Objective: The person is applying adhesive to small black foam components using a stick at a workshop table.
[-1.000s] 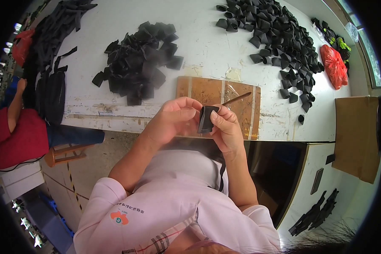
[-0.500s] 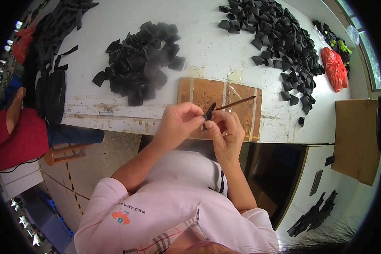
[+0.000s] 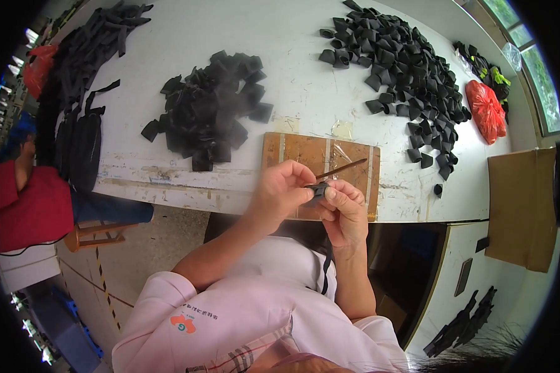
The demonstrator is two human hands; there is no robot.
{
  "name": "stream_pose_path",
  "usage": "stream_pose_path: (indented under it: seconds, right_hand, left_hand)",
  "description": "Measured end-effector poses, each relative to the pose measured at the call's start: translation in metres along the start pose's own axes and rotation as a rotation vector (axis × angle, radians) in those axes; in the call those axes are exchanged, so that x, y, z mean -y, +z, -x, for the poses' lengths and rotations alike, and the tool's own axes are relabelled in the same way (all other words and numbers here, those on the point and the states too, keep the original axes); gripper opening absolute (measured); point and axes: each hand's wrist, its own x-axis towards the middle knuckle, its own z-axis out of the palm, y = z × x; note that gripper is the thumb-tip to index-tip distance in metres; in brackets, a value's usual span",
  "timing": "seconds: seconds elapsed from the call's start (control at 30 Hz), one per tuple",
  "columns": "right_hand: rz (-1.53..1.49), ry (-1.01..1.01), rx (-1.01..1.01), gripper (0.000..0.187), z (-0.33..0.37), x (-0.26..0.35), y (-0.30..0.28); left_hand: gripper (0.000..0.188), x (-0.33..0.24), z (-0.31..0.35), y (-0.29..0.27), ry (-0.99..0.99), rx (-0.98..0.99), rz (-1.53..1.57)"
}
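Both my hands meet in front of me, above the near part of a brown board (image 3: 295,149). Thumb and fingers of my left hand (image 3: 286,191) pinch a small black fabric-like piece (image 3: 319,191), which looks folded. My right hand (image 3: 345,208) grips the same piece from its other side, thumb uppermost. Just beyond the fingertips a thin dark brown stick (image 3: 348,167) slants up to the right over the board. The fingers hide its near end, so I cannot tell whether it lies on the board or is held.
On the white table (image 3: 298,74) lie a heap of flat black pieces (image 3: 211,112) at left and many black loops (image 3: 410,81) at right. Black strips (image 3: 99,46) are piled far left. A red bag (image 3: 486,112) and cardboard box (image 3: 521,208) stand right. A person in red (image 3: 28,205) sits left.
The view has shifted, so the table sits lower in it. In my fingers the black piece has gone from upright and spread to a compact, level shape, and my right hand has turned around it.
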Motion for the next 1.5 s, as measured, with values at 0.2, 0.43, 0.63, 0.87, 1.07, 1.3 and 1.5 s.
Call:
stream_pose_path:
  seconds: [0.2, 0.43, 0.63, 0.87, 1.07, 1.3, 1.5]
  right_hand:
    - [0.395, -0.101, -0.041, 0.023, 0.009, 0.026, 0.023]
    - [0.471, -0.063, 0.139, 0.028, -0.024, 0.07, 0.032]
    - [0.843, -0.346, 0.076, 0.028, -0.027, 0.053, 0.012]
    - [1.172, -1.051, 0.016, 0.032, -0.008, 0.047, 0.022]
    - [1.139, -0.984, -0.054, 0.017, -0.001, 0.049, 0.04]
    - [1.231, -1.009, -0.063, 0.008, -0.005, 0.045, 0.032]
    - [1.127, -0.911, 0.0, 0.005, -0.009, 0.05, 0.025]
  left_hand:
    - [0.014, -0.005, -0.018, 0.022, 0.262, -0.084, -0.087]
    - [0.012, -0.026, -0.034, 0.026, -0.152, 0.404, 0.47]
    - [0.021, -0.016, -0.028, 0.034, 0.358, 0.043, -0.356]
    - [0.025, -0.022, -0.035, 0.035, 0.777, 0.261, -0.819]
    - [0.011, -0.017, -0.034, 0.03, 0.558, 0.267, -0.054]
    - [0.01, -0.007, -0.031, 0.018, 0.506, 0.198, -0.031]
    - [0.007, -0.002, -0.041, 0.009, 0.679, -0.044, -0.416]
